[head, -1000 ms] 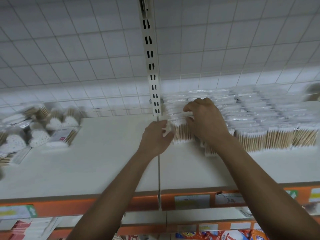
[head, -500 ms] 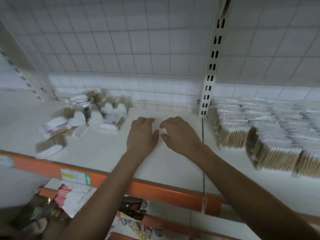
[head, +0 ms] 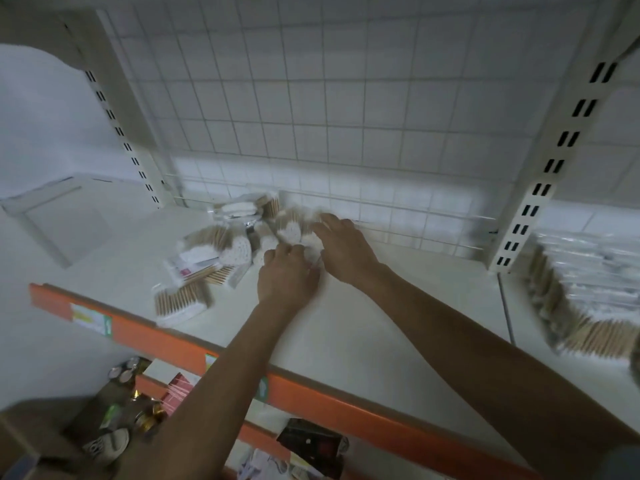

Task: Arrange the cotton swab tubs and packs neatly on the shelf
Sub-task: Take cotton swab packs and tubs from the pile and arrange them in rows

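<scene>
Reaching farther left now, my right hand (head: 346, 252) splays on the jumbled swab tubs (head: 221, 244) just beyond; my left hand (head: 287, 275) curls, grip unclear.

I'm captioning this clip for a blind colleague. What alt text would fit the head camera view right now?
The left hand and right hand reach into a loose heap of cotton swab tubs and packs at the back of a white shelf; their grip is blurred. Neat rows of swab packs fill the next bay to the right.
</scene>
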### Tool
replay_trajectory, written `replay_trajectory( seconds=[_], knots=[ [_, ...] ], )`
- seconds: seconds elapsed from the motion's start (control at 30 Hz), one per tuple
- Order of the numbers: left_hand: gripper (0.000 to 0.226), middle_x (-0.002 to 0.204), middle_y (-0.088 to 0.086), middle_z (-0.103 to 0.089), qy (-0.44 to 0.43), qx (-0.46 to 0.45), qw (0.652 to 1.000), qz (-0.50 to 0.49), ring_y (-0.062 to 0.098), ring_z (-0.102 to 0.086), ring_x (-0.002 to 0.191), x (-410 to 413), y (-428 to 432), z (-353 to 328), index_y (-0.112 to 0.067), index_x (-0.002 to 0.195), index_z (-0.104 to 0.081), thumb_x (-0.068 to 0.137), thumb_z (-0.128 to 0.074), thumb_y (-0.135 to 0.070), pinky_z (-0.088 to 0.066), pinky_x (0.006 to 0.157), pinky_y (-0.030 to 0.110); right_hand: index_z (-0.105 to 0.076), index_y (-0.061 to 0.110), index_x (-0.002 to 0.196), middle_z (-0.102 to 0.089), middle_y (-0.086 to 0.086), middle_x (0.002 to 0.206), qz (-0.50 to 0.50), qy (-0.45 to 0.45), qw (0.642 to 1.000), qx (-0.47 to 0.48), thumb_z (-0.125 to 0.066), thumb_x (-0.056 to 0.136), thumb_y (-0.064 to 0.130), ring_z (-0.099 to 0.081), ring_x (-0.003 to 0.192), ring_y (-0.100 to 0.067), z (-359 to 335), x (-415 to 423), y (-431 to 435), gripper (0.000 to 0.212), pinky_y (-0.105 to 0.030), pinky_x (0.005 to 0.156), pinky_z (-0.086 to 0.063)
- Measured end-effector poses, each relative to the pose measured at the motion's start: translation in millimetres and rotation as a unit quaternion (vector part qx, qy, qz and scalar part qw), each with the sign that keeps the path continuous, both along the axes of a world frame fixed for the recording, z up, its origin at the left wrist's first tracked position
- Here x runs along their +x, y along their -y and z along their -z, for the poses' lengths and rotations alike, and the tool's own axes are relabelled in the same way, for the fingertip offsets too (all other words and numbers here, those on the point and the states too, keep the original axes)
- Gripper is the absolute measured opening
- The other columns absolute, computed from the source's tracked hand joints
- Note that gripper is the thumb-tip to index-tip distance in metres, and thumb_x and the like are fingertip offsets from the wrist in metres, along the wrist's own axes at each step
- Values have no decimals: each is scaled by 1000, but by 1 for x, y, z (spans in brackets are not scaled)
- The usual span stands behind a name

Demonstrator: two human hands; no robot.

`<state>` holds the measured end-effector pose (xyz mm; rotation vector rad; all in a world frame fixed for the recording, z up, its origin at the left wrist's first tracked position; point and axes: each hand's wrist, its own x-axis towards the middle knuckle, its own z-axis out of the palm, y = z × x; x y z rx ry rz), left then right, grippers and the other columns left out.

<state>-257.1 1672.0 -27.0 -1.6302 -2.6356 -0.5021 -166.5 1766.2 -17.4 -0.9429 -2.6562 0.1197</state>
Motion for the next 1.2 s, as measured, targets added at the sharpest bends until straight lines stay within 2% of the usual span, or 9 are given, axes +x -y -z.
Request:
replay_trajectory(
  seconds=[0.13,0.23,0.47,0.6,0.7,0.93,1.0,1.1,1.2],
  knots=[
    [50,129,11,-48,9,-23,1000,3,33,-44,117,-8,-6,5,-13,128,-49,90,-51,-46,-42,91,39,-31,24,143,-5,-2,158,12,36,999,-18,-54,84,1,-18,138,-34,5,-21,-14,67,-48,108,-28],
    [58,127,9,-46,8,-26,1000,1,33,-48,113,-9,-9,8,-14,126,-49,86,-54,-55,-43,89,40,-27,28,145,1,1,158,19,54,996,-62,-51,83,-5,-19,139,-37,12,-27,-22,74,-52,109,-27],
    [53,127,7,-45,18,-14,1000,7,33,-52,107,-7,-8,8,-16,124,-47,83,-59,-47,-45,88,40,-45,13,128,-23,-7,149,12,-35,997,-62,-52,80,-8,-48,113,-37,22,-24,-24,53,-44,91,-45],
    [46,118,6,-52,95,39,995,7,28,-57,102,-6,1,7,-17,117,-56,80,-63,-44,-46,86,35,-47,12,119,-31,-8,138,35,-78,993,-77,-54,73,-15,-50,104,-29,17,-3,-19,54,-35,80,-45],
    [44,117,4,-56,154,76,985,-1,23,-57,105,2,7,1,-21,120,-59,81,-65,-41,-41,85,29,-46,12,119,-33,-8,133,45,-91,992,-69,-63,75,-6,-53,98,-27,12,22,-11,50,-31,77,-44],
    [34,114,-2,-60,216,99,971,35,17,-57,106,43,5,-17,-25,113,-61,81,-65,-35,-41,87,28,-46,11,117,-32,-7,126,126,-96,984,-78,-60,80,0,-51,76,-22,5,104,13,41,-26,66,-40],
    [29,112,-6,-61,252,115,960,45,15,-58,104,58,4,-21,-27,109,-63,81,-65,-34,-41,86,25,-47,10,112,-34,-7,124,145,-91,982,-84,-62,79,2,-51,75,-22,6,127,20,37,-26,64,-39],
    [25,105,-12,-66,373,133,916,70,11,-61,100,82,-1,-26,-27,102,-67,80,-68,-39,-46,88,26,-49,11,109,-36,-6,125,157,-71,982,-74,-61,79,2,-51,74,-23,6,158,36,33,-28,61,-39],
    [36,104,-12,-68,439,134,883,96,10,-63,99,111,-4,-30,-31,103,-68,72,-67,-49,-49,94,36,-48,10,118,-34,-6,132,163,-38,984,-66,-57,81,0,-59,79,-29,4,182,56,40,-37,65,-49]
  ],
)
